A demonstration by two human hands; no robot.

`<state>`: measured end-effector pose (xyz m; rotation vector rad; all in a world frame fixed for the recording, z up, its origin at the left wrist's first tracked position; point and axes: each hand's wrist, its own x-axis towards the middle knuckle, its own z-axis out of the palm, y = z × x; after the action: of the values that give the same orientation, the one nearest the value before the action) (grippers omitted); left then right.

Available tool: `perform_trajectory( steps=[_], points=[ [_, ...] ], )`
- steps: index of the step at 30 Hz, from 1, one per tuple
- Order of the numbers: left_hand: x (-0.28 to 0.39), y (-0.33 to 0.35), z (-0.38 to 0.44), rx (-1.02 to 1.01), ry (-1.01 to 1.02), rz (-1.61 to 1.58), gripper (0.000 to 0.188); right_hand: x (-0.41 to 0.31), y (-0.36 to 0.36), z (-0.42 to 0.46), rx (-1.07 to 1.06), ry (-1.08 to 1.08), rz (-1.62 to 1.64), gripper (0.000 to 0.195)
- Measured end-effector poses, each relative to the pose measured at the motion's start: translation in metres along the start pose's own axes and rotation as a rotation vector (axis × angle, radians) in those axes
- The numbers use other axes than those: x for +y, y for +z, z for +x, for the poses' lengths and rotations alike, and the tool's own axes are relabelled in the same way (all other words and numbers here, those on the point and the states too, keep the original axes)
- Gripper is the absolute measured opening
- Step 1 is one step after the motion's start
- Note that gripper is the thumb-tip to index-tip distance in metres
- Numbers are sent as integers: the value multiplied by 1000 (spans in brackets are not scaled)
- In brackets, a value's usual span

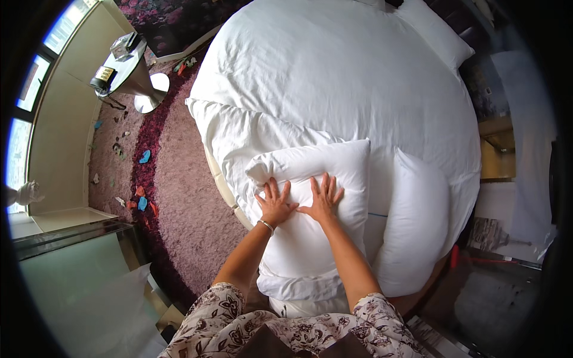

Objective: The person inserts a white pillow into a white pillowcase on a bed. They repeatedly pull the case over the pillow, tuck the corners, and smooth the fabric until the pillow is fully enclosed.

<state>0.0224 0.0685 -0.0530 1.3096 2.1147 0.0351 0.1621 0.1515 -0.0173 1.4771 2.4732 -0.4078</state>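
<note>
A white pillow lies before me at the near edge of a round bed. My left hand presses flat on it with fingers spread, a bracelet on the wrist. To its right, my right hand also rests palm down on the pillow, fingers apart. Neither hand grips the fabric. A second white pillow lies just to the right, touched by no hand. Beneath both spreads the white bed cover, wrinkled and folded along its left side.
Another pillow lies at the bed's far right. On the left, a pedestal side table carries a telephone. Colored scraps, including a blue one, litter the carpet. A glass panel stands at lower left.
</note>
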Motion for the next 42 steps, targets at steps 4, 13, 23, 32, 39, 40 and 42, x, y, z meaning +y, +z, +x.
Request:
perform_trajectory(
  steps=[4, 13, 23, 32, 39, 40, 42],
  points=[
    [-6, 16, 11, 62, -7, 8, 81, 6, 14, 17, -22, -13, 25, 111],
    [67, -8, 22, 483, 344, -229, 70, 54, -16, 20, 445, -306, 195, 58],
    [58, -14, 75, 290, 113, -1, 87, 74, -6, 68, 176, -98, 53, 96],
    [44, 19, 101, 312, 106, -2, 87, 80, 21, 88, 35, -50, 89, 101],
    [57, -9, 42, 314, 74, -92, 83, 49, -2, 17, 188, -140, 199, 81],
    [56, -7, 29, 309, 71, -86, 82, 45, 0, 0, 170, -163, 192, 81],
    [57, -4, 1, 267, 14, -110, 81, 41, -5, -26, 178, -178, 202, 82]
  ],
)
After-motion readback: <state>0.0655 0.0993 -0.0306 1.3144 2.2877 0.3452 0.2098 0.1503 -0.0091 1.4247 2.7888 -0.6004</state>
